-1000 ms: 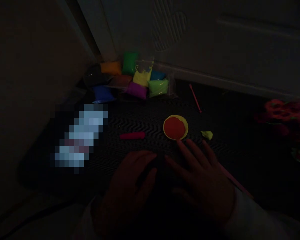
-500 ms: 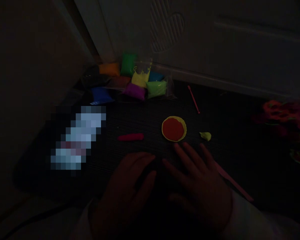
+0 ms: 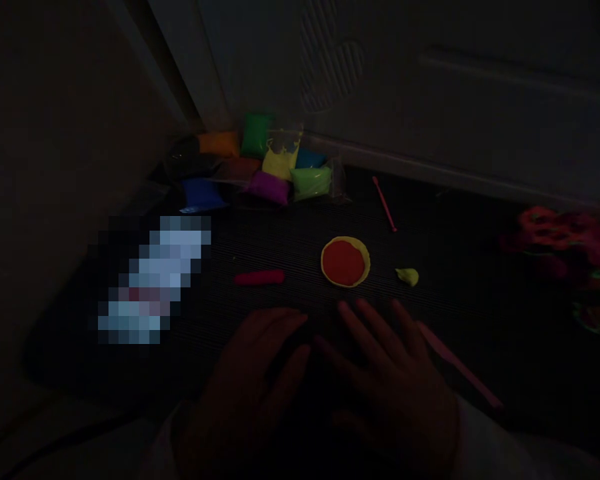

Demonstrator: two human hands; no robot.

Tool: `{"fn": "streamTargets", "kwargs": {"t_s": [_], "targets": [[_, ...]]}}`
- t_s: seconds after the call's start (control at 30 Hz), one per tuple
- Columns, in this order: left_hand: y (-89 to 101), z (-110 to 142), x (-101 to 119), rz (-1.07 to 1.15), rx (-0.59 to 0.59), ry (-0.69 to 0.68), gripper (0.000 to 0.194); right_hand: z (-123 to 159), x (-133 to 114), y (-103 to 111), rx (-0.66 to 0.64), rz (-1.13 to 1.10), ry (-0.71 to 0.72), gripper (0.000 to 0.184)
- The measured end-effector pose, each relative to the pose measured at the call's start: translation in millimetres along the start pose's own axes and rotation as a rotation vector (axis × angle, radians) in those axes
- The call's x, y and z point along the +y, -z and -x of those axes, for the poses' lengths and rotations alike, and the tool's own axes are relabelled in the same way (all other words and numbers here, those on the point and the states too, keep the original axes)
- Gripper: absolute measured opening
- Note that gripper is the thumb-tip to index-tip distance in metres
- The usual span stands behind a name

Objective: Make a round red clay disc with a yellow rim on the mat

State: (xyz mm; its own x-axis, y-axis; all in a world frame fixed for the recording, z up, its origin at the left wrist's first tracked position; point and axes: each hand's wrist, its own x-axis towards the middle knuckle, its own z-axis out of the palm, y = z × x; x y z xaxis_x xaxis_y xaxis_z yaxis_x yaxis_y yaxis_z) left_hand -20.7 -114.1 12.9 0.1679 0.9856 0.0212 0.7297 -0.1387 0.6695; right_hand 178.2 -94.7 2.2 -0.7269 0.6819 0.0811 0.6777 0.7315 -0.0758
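The scene is very dark. My right hand (image 3: 395, 373) lies palm down over the black table, fingers stretched and spread; whatever may be under the palm is hidden. To its left, my left hand (image 3: 255, 380) rests on its side with the thumb apart from the fingers, and nothing shows between them. Just beyond the right fingertips sits a red clay disc (image 3: 344, 263) with a yellow clay rim (image 3: 366, 267). A thick pink-red clay roll (image 3: 259, 277) lies past my left hand. Beside the right hand is a pink clay knife (image 3: 460, 365), and farther out a small yellow clay lump (image 3: 408, 277).
Several bags of coloured clay (image 3: 280, 165) are heaped at the back left. A thin pink modelling tool (image 3: 384, 204) lies near the wall. At left is a lit, blurred-out screen (image 3: 155, 280); bright pink and orange shapes (image 3: 555, 230) sit at the far right.
My right hand has drawn back toward me, away from the red disc, uncovering more of the pink knife. The left hand stays nearly in place. The view has shifted slightly.
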Motion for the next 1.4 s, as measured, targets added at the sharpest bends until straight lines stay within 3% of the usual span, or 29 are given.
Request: {"fn": "streamTargets", "kwargs": {"t_s": [0.07,0.17,0.3,0.4,0.53,0.67,0.77,0.9,1.03,1.13,1.27,1.4], "targets": [[0.5,-0.4,0.5,0.004,0.000,-0.008,0.027,0.3,-0.5,-0.4,0.010,-0.007,0.046,0.062],[0.7,-1.1,0.3,-0.012,-0.003,-0.011,0.027,0.4,-0.5,-0.2,-0.010,0.023,-0.045,0.059],[-0.2,-0.9,-1.2,-0.015,-0.002,0.000,0.028,0.7,0.2,-0.2,-0.008,-0.005,0.061,0.061],[-1.0,-0.6,-1.4,-0.011,0.002,0.000,0.028,0.5,1.1,-0.2,-0.019,0.017,-0.043,0.061],[-1.7,-0.7,-0.7,-0.013,0.009,-0.004,0.028,0.2,0.7,0.7,-0.031,-0.010,0.056,0.063],[-1.0,-1.3,-0.5,-0.024,0.003,-0.020,0.028,0.1,1.0,2.1,-0.036,0.015,-0.045,0.060],[-0.4,-1.8,-0.9,-0.026,-0.004,-0.034,0.028,0.2,0.9,2.4,-0.039,-0.006,0.049,0.062],[-0.7,-2.0,-1.0,-0.032,0.009,-0.028,0.027,-0.1,0.9,1.6,-0.022,0.010,-0.043,0.061],[-0.3,-1.8,0.0,-0.030,0.011,-0.034,0.027,0.0,0.5,0.9,-0.024,-0.017,0.056,0.061],[-0.1,-1.6,0.1,-0.035,0.008,-0.032,0.026,-0.3,1.2,1.1,-0.028,-0.007,-0.054,0.060],[-0.5,-0.9,-1.2,-0.030,0.005,-0.036,0.027,-0.3,1.8,1.7,-0.068,-0.026,0.041,0.060],[-0.2,-0.9,-1.3,-0.041,-0.017,-0.033,0.028,-0.7,2.3,2.5,-0.054,-0.010,-0.057,0.059]]}}
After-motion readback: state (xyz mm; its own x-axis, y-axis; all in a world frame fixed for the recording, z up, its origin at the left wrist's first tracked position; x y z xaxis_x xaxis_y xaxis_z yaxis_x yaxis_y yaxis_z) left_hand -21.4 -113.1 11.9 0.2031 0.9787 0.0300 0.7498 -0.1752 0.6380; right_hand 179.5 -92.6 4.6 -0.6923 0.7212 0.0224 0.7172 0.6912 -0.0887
